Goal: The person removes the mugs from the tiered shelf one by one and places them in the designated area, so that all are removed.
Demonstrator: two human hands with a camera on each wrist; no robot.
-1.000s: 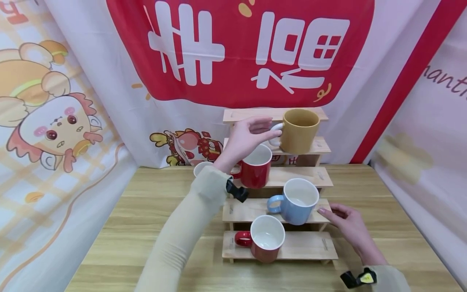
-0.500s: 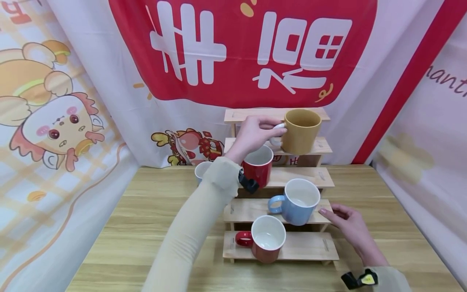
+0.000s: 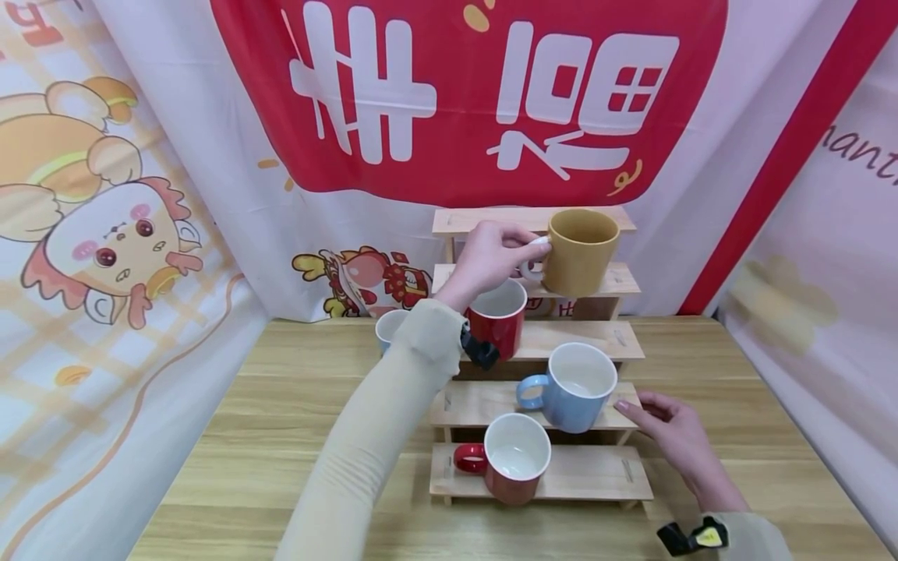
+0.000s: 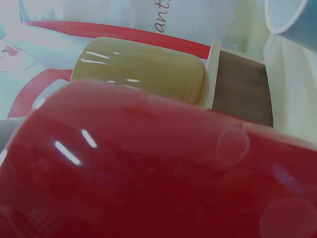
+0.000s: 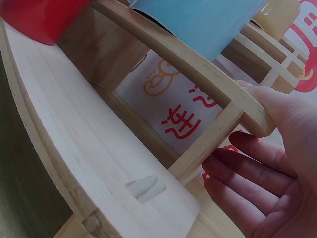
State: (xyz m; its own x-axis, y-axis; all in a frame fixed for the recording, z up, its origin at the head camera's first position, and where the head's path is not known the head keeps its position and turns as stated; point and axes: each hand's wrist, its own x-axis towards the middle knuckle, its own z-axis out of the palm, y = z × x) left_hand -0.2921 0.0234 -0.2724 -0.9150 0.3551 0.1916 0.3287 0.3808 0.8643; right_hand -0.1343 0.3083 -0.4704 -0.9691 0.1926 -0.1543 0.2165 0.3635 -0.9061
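Note:
In the head view, my left hand (image 3: 487, 253) pinches the white handle of a mustard-yellow mug (image 3: 581, 263). The mug is upright, its base at the second-highest step of a tiered wooden stand (image 3: 603, 336). The left wrist view has this yellow mug (image 4: 143, 64) behind a red mug (image 4: 148, 168) that fills the foreground. My right hand (image 3: 669, 436) grips the right end of the second-lowest step. Its thumb lies over the board and its fingers (image 5: 247, 173) curl below, near the support. A light-blue mug (image 3: 577, 397) stands on that step.
On the lowest step sits a red mug (image 3: 512, 467) with a white inside. A pale mug (image 3: 388, 326) is partly hidden behind my left sleeve. The stand rests on a wood-grain table (image 3: 295, 405), with printed cloth (image 3: 372, 202) hanging behind and at both sides.
My left hand has moved slightly right and its fingers have closed onto the yellow mug's handle. The right hand and the mugs stay in place; the view shifts a little.

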